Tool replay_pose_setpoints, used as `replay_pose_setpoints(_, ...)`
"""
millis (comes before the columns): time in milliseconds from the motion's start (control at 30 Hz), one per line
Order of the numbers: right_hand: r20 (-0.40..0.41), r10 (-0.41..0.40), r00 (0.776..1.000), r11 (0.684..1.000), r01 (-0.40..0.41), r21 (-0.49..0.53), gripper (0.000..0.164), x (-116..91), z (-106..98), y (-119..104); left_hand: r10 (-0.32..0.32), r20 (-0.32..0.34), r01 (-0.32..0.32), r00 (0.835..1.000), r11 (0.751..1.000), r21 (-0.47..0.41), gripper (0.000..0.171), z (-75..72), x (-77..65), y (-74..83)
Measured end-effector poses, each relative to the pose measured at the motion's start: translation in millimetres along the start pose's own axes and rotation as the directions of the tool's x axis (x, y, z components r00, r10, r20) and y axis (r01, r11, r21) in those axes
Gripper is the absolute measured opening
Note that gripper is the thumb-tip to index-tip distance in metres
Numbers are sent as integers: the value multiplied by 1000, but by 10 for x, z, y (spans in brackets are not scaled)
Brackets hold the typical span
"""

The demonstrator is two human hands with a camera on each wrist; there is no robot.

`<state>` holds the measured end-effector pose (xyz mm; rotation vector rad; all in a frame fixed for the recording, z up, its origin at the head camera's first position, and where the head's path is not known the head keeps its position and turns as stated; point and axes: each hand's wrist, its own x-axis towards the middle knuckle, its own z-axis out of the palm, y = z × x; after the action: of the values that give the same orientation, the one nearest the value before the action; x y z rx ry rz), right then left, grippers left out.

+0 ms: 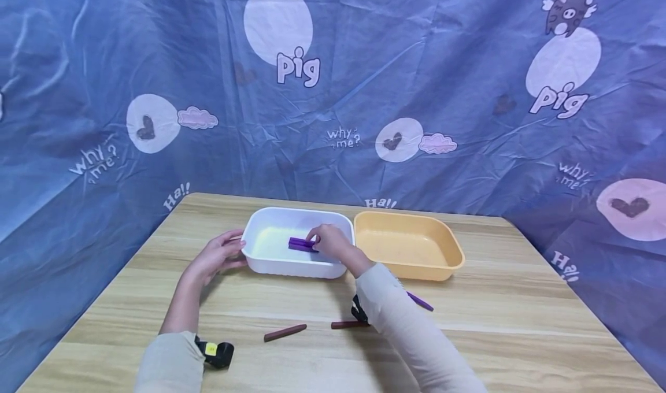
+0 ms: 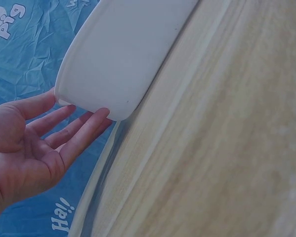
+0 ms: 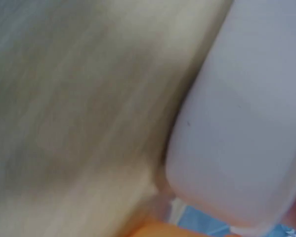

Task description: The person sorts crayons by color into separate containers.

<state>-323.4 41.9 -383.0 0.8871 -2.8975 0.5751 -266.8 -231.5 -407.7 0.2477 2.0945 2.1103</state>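
Observation:
A white plastic basin (image 1: pixel 296 269) stands on the wooden table, with purple crayon-like sticks (image 1: pixel 300 247) lying side by side on its floor. My right hand (image 1: pixel 332 241) reaches over the basin's near right side and pinches the right end of a purple stick; its fingertips are partly hidden. At the basin's left end, my left hand (image 1: pixel 217 256) rests its fingertips on the outer wall. Up close in the left wrist view, the left hand (image 2: pixel 44 138) has its fingers extended against the white basin (image 2: pixel 118 54). The right wrist view is blurred and shows mainly the basin's outer wall (image 3: pixel 236 123).
A yellow-orange basin (image 1: pixel 411 270) stands against the white one on the right. On the near table lie two brown sticks, one left (image 1: pixel 285 332) and one right (image 1: pixel 346 325) beside the right sleeve. Another purple stick (image 1: pixel 420 301) lies beyond that sleeve. Blue printed cloth (image 1: pixel 322 104) hangs behind.

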Motion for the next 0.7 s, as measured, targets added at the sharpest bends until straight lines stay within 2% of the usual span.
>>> replay_pose_setpoints(233,-123,-121,985,993,120,-13,20,-213,-247,9,2,-6,-2,1000,1000,2,54,9,-3,-25)
replay_pose_setpoints(467,-197,-204,959,976,214,31,19,-618,-555,2,2,-3,-2,1000,1000,3,54,8,-4,-26)
replay_pose_setpoints(700,-249,-190,950,977,208,48,21,-1064,-718,116,-4,0,4,1000,1000,2,55,5,1,-17)
